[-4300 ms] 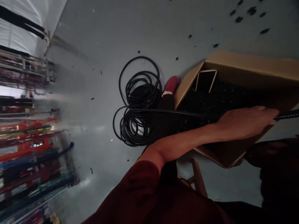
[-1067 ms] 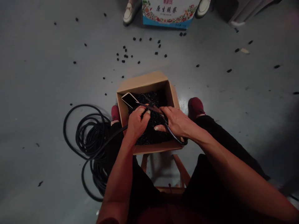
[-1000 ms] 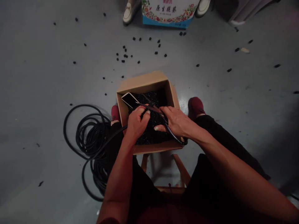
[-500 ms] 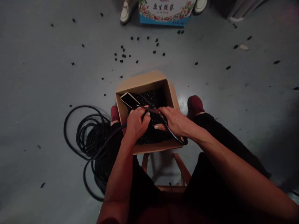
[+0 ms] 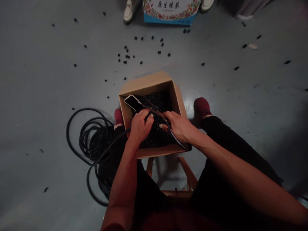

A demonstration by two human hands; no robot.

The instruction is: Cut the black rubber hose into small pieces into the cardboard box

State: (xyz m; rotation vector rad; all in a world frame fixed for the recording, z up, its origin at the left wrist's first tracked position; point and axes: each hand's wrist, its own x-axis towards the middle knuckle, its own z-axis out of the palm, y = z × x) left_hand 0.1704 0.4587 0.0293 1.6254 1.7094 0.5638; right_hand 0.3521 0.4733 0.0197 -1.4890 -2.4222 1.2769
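Over the cardboard box (image 5: 162, 150), my left hand (image 5: 141, 125) is closed around a black hose (image 5: 116, 137) that runs in from the left. Facing it, my right hand (image 5: 179, 125) grips dark scissors (image 5: 156, 112) by their handles, one loop of which (image 5: 179, 141) shows below the palm. The long blades point up and left, passing just above my left fingertips. Whether they touch the hose is hidden by my fingers. Inside the box lies a heap of small black pieces (image 5: 154, 100), with a phone-like flat dark object with a light rim (image 5: 133, 102) in the far left corner.
Coils of the black hose (image 5: 93, 141) lie on the floor to the left. Several small black pieces (image 5: 127, 57) are scattered on the grey floor (image 5: 43, 96). A printed carton (image 5: 168, 14) stands ahead between another person's light shoes (image 5: 129, 11). A wooden stool (image 5: 189, 173) is below me.
The scissors' blades have tilted slightly, their tip now farther up and left over the phone-like object. My left hand keeps its grip on the hose. The whole view shifts a little.
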